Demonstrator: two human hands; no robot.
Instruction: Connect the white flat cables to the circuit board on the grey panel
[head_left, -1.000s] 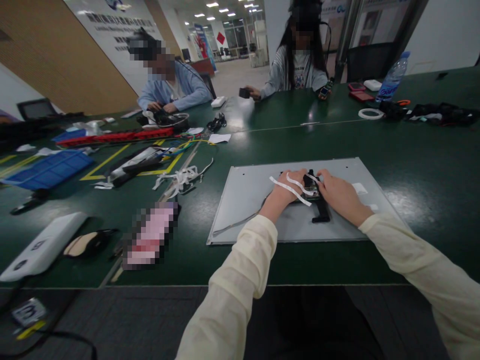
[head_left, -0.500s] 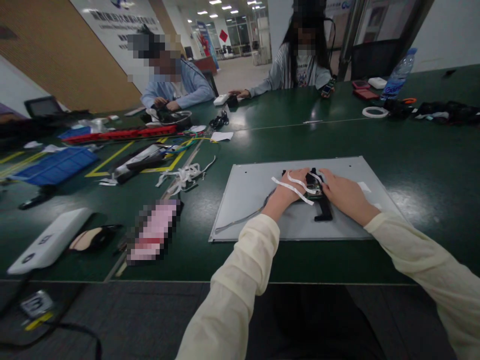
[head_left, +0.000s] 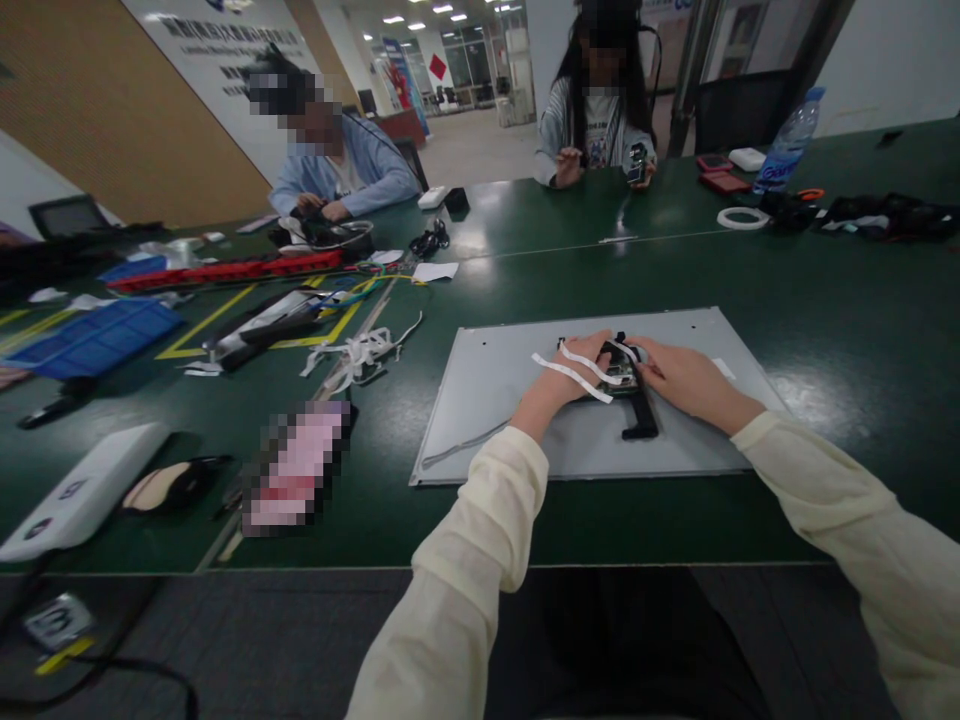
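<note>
A black frame (head_left: 642, 412) with a circuit board (head_left: 621, 374) in it lies on a light grey board (head_left: 495, 375) in front of me. My left hand (head_left: 574, 372) grips its left side, the fingers curled and partly hidden. White strips (head_left: 571, 377) run across the back of that hand and over the circuit board. At the upper right of the frame, my right hand (head_left: 686, 382) is closed, with thumb and fingers against its edge. A thin grey cable (head_left: 465, 446) trails from near the left hand towards the board's lower left corner.
Left of the board lie a tangle of white strips (head_left: 360, 358), a pink phone-like item (head_left: 300, 465), a computer mouse (head_left: 169, 486) and a white case (head_left: 86, 490). A blue tray (head_left: 94, 335) is farther left. Two people sit opposite; a water bottle (head_left: 789, 145) stands at far right.
Both my hands stay at the black frame with little visible movement. The person opposite on the right has lifted a hand off the small items on the table. My view has shifted slightly.
</note>
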